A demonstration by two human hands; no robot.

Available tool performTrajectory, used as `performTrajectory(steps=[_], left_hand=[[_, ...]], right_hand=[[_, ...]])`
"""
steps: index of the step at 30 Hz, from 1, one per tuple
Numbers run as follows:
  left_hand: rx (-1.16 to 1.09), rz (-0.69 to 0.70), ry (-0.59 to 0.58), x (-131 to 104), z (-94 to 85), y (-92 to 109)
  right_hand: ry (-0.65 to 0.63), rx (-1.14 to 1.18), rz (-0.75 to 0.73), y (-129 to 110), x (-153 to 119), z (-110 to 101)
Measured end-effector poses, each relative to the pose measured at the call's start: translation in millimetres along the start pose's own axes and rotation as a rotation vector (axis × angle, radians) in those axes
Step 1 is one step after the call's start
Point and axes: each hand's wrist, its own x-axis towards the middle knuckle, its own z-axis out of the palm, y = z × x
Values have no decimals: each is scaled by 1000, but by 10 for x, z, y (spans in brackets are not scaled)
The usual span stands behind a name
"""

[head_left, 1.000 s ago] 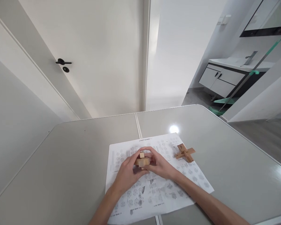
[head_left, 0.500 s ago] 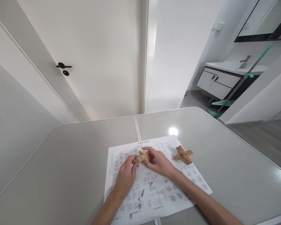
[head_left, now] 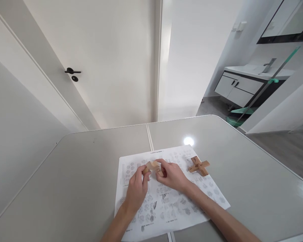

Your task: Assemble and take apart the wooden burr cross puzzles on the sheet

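Above a printed paper sheet (head_left: 170, 215), my left hand (head_left: 137, 186) and my right hand (head_left: 172, 174) both grip small light wooden puzzle pieces (head_left: 153, 165). My left thumb and fingers are closed on the left end, while my right fingers pinch the right side. Fingertips cover parts of the pieces, so I cannot tell how they are joined. To the right, a cross of interlocked wooden puzzle pieces (head_left: 199, 166) lies on the sheet's right edge, with a dark mark on one arm.
The grey folding table (head_left: 65, 188) has a seam down its middle. Beyond it stand a white door (head_left: 111, 60) with a black handle (head_left: 73, 71), and a sink cabinet (head_left: 238, 85). A long-handled green dustpan (head_left: 242, 111) is on the floor at the right.
The wooden pieces between my hands have turned, and my right fingers have shifted their hold on them. The whole view has moved slightly; the cross stays on the sheet.
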Motion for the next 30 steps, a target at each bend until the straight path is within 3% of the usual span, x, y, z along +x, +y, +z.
performTrajectory(steps=[5,9,13,18,24,30], left_hand=[[-216,-156,-72,53,6,45],[-320,-192,-101,97,11,53],[-279,-176,-173,88,-1,69],[-273,-145,-217,82,-9,101],[-237,-111,-182,85,-26,35],[-162,-91,-125,50,-17,39]], right_hand=[[4,-149,-103,-8,-16,4],[72,-27,-158,-62,-18,-71],[96,150,-144,-61,-2,-102],[-31,398,-66,-39,3,-125],[-247,718,-68,-127,-26,-212],[-237,621,-91,-130,-45,-235]])
